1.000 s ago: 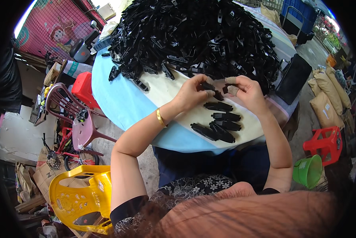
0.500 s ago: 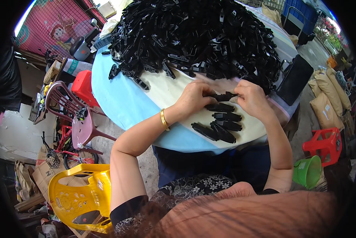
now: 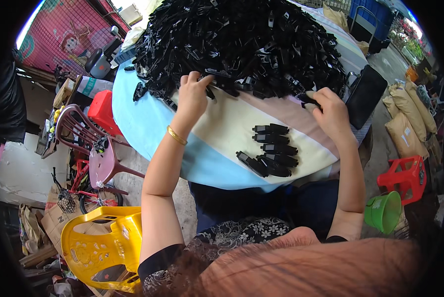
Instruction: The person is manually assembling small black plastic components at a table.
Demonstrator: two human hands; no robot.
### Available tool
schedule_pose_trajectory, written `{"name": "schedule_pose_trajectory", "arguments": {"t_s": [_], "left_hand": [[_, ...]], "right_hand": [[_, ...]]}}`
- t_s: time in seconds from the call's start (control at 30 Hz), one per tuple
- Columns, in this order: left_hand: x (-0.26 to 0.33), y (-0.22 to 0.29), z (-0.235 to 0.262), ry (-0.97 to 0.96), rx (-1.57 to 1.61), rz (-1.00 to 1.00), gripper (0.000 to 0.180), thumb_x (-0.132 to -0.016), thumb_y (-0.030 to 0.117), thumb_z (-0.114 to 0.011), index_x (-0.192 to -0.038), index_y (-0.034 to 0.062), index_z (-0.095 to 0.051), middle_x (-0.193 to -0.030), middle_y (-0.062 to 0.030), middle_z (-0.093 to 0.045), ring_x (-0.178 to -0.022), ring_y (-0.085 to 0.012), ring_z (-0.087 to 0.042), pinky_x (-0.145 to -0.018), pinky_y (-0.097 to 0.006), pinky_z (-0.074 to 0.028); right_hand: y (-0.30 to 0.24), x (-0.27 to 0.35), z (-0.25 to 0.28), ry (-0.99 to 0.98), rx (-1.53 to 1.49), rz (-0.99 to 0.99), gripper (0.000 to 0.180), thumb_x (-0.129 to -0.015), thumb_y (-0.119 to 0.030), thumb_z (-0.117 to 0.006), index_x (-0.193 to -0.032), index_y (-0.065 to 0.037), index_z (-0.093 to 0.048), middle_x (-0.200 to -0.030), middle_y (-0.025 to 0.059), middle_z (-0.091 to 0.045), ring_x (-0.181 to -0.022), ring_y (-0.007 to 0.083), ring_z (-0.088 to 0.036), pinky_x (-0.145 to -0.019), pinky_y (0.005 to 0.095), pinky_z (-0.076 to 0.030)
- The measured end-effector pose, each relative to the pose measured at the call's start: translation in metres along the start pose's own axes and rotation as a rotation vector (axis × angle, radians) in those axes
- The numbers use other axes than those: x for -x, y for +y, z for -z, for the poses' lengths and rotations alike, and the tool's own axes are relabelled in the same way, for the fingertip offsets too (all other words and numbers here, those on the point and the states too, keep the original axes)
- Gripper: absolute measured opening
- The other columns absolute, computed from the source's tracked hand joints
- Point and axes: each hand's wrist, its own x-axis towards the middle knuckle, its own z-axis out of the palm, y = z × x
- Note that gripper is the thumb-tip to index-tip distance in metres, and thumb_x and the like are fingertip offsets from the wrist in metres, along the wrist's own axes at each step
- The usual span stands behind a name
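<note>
A large heap of small black plastic parts (image 3: 241, 44) covers the far part of the cloth-covered table (image 3: 217, 143). At the heap's near left edge is my left hand (image 3: 192, 96), a gold bangle on its wrist. Its fingers are spread over the parts, with no held part visible. My right hand (image 3: 329, 111) reaches the near right edge, thumb and forefinger around a black plastic part (image 3: 305, 100); pale coverings show on those fingertips. Between my forearms, several black parts lie together in a short stack-like row (image 3: 276, 148) near the table's front edge.
A black pouch-like case (image 3: 366, 96) rests on the table's right side. To the left stand a pink chair (image 3: 103, 161), a red stool (image 3: 103, 113) and a yellow chair (image 3: 100, 247). On the right are a red stool (image 3: 405, 178), a green bucket (image 3: 383, 213) and brown sacks (image 3: 405, 128).
My hands have parted from above the row, left hand up and left, right hand up and right, both to the heap. The part they held now appears to lie at the row's far end.
</note>
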Motion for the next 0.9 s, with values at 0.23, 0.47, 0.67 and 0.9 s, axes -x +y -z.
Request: {"name": "schedule_pose_trajectory", "arguments": {"t_s": [0.23, 0.47, 0.67, 0.9], "left_hand": [[0.006, 0.018, 0.010, -0.231, -0.089, -0.083, 0.025, -0.070, 0.001, -0.057, -0.087, 0.0113, -0.071, -0.105, -0.0097, -0.056, -0.105, -0.0301, -0.048, -0.086, -0.041, -0.043], [0.006, 0.090, 0.030, -0.484, 0.575, -0.184, 0.028, -0.074, 0.004, -0.064, -0.102, 0.0008, -0.062, -0.088, -0.0147, -0.062, -0.087, -0.0328, -0.059, -0.081, -0.039, -0.047], [0.008, 0.075, -0.012, -0.238, 0.549, -0.203, 0.026, -0.078, 0.008, -0.061, -0.103, 0.0019, -0.063, -0.095, -0.0151, -0.061, -0.089, -0.0348, -0.058, -0.081, -0.040, -0.048], [0.015, 0.089, 0.001, -0.300, 0.587, -0.110, 0.024, -0.078, 0.006, -0.063, -0.102, 0.0009, -0.065, -0.097, -0.0168, -0.056, -0.090, -0.0337, -0.058, -0.080, -0.039, -0.048]], "right_hand": [[0.001, 0.001, -0.014, -0.062, 0.486, 0.097, 0.027, -0.069, 0.003, -0.059, -0.093, -0.002, -0.069, -0.089, 0.0059, -0.059, -0.089, 0.0256, -0.054, -0.078, 0.0352, -0.048], [0.016, -0.002, -0.009, -0.064, 0.377, 0.111, 0.031, -0.070, 0.004, -0.058, -0.098, -0.003, -0.068, -0.090, 0.0076, -0.064, -0.091, 0.0272, -0.055, -0.075, 0.0379, -0.047], [-0.009, -0.008, -0.018, -0.180, 0.043, 0.123, 0.024, -0.070, 0.003, -0.056, -0.091, -0.002, -0.063, -0.087, 0.0103, -0.063, -0.091, 0.0268, -0.054, -0.077, 0.0375, -0.043], [-0.009, -0.005, -0.036, 0.011, 0.409, 0.286, 0.016, -0.071, -0.003, -0.060, -0.086, -0.006, -0.065, -0.088, 0.0057, -0.058, -0.092, 0.0217, -0.052, -0.078, 0.0345, -0.039]]}}
